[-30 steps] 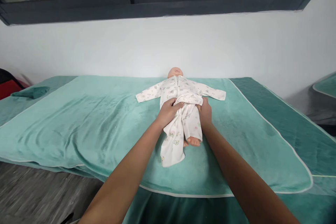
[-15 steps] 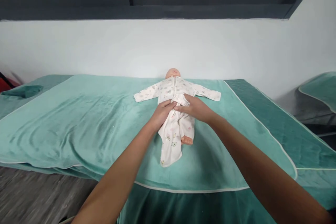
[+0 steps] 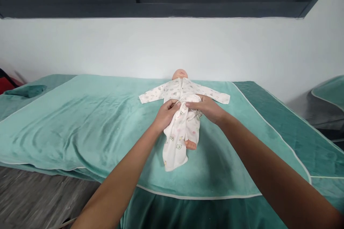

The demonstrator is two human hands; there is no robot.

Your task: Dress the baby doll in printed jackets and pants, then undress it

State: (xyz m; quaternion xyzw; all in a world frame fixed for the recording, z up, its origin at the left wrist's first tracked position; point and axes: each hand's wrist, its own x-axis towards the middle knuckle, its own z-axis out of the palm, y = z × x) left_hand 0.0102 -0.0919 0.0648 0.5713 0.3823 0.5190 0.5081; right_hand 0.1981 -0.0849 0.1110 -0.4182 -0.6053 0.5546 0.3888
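A baby doll (image 3: 180, 74) lies on its back, head towards the wall. It wears a white printed long-sleeved top (image 3: 173, 87), sleeves spread to both sides. Small printed baby trousers (image 3: 176, 146) cover its lower body. One bare foot (image 3: 190, 145) sticks out of the trouser leg on the right; the left trouser leg hangs flat past where a foot would show. My left hand (image 3: 167, 113) pinches the trousers' waistband at its left side. My right hand (image 3: 208, 107) grips the same waistband on the right, thumb in front, other fingers largely hidden behind cloth.
A light green blanket (image 3: 88, 121) with white piping lies under the doll, wrinkled on the left. Darker green bedding (image 3: 290, 128) shows at the right. Behind stands a white wall (image 3: 107, 46) below a dark window frame (image 3: 215, 5). Grey floor (image 3: 34, 196) shows at lower left.
My hands have moved slightly apart, and the waistband between them is stretched wider. My right hand has shifted a little to the right. The view has shifted slightly.
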